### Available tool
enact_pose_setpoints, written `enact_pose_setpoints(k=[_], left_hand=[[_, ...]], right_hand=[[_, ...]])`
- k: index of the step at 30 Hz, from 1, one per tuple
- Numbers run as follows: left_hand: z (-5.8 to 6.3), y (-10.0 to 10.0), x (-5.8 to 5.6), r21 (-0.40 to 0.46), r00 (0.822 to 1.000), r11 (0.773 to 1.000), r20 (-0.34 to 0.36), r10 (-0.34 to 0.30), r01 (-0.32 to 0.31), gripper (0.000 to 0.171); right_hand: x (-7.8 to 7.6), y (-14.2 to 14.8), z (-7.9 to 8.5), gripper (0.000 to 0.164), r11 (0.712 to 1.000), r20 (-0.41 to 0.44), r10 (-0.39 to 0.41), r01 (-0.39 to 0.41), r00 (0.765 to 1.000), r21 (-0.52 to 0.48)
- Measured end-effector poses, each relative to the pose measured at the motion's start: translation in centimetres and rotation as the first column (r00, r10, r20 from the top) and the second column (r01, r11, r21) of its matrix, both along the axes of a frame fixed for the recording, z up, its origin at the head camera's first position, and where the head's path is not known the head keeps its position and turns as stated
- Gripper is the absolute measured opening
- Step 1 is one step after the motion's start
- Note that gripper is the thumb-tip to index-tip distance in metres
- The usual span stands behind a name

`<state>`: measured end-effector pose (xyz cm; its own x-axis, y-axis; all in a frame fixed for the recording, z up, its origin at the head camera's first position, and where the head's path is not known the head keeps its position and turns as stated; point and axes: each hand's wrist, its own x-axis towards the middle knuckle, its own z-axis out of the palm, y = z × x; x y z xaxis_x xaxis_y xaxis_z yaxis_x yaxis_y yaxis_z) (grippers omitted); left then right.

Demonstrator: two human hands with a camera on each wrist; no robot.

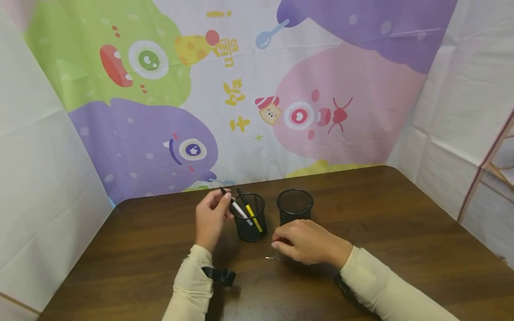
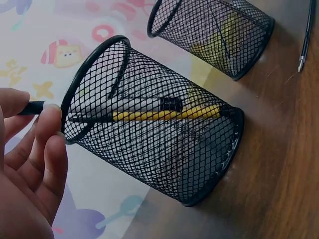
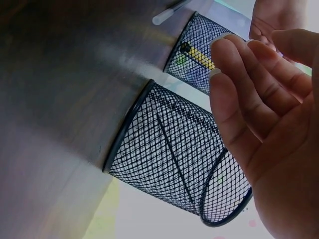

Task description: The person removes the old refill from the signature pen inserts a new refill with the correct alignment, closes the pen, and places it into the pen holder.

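My left hand (image 1: pixel 210 218) pinches the dark upper end of a white pen (image 1: pixel 242 210), between thumb and fingertips. The pen's lower part slants down inside the left black mesh pen cup (image 1: pixel 243 231). Beside it in the same cup leans a yellow pen (image 1: pixel 252 213) with a black upper end. My right hand (image 1: pixel 311 243) hovers in front of the right mesh pen cup (image 3: pixel 164 149), fingers loosely bent, with nothing seen between them in the right wrist view. Below that hand a thin pen (image 1: pixel 277 258) lies on the table, partly hidden in the head view.
Both cups stand upright side by side on the brown wooden table (image 1: pixel 140 249). A thin dark line shows through the right cup's mesh; I cannot tell whether it is a seam. Behind the table hangs a cartoon-printed cloth (image 1: pixel 249 151), with white cloth (image 1: pixel 48 147) at the sides.
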<state>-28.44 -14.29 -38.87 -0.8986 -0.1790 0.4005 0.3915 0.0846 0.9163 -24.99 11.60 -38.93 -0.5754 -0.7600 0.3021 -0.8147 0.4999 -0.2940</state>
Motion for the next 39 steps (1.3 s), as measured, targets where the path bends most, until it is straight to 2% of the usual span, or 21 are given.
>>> enact_pose_setpoints(k=[6, 13, 20, 25, 28, 32, 36, 39], left_hand=[[-0.2, 0.1, 0.0, 0.003, 1.0, 1.0, 0.023, -0.006, 0.006, 0.023], [-0.3, 0.5, -0.1, -0.024, 1.0, 1.0, 0.018, -0.006, 0.007, 0.027], [-0.6, 0.5, -0.2, -0.099, 1.0, 0.995, 0.013, 0.022, -0.021, 0.032], [-0.7, 0.4, 0.0, -0.168, 0.998, 0.984, -0.006, 0.057, -0.057, 0.026], [-0.5, 0.3, 0.1, -0.19, 0.999, 0.981, -0.007, 0.05, -0.05, 0.023], [-0.4, 0.2, 0.2, -0.189, 0.999, 0.981, -0.002, 0.037, -0.037, 0.021], [-0.1, -0.1, 0.3, -0.166, 0.999, 0.985, -0.007, 0.041, -0.042, 0.016], [0.3, -0.5, 0.3, -0.183, 0.998, 0.982, -0.016, 0.053, -0.055, 0.015]], right_hand=[[-0.1, 0.0, -0.1, 0.016, 1.0, 0.009, 0.002, -0.002, 1.0, 0.002], [0.0, 0.1, -0.1, 0.017, 1.0, 0.013, -0.004, 0.003, 1.0, 0.009], [0.0, 0.2, 0.0, 0.016, 1.0, 0.0, -0.013, 0.013, 1.0, 0.013], [-0.1, 0.2, 0.1, 0.015, 1.0, -0.049, -0.016, 0.017, 0.999, 0.003], [-0.2, 0.1, 0.3, 0.014, 1.0, -0.069, -0.018, 0.018, 0.997, -0.009], [-0.1, 0.1, 0.6, 0.014, 1.0, -0.071, -0.021, 0.02, 0.997, -0.012], [0.0, 0.3, 1.0, 0.016, 0.999, -0.075, -0.041, 0.04, 0.996, -0.017], [0.0, 0.7, 1.5, 0.016, 0.998, -0.08, -0.064, 0.061, 0.995, -0.033]])
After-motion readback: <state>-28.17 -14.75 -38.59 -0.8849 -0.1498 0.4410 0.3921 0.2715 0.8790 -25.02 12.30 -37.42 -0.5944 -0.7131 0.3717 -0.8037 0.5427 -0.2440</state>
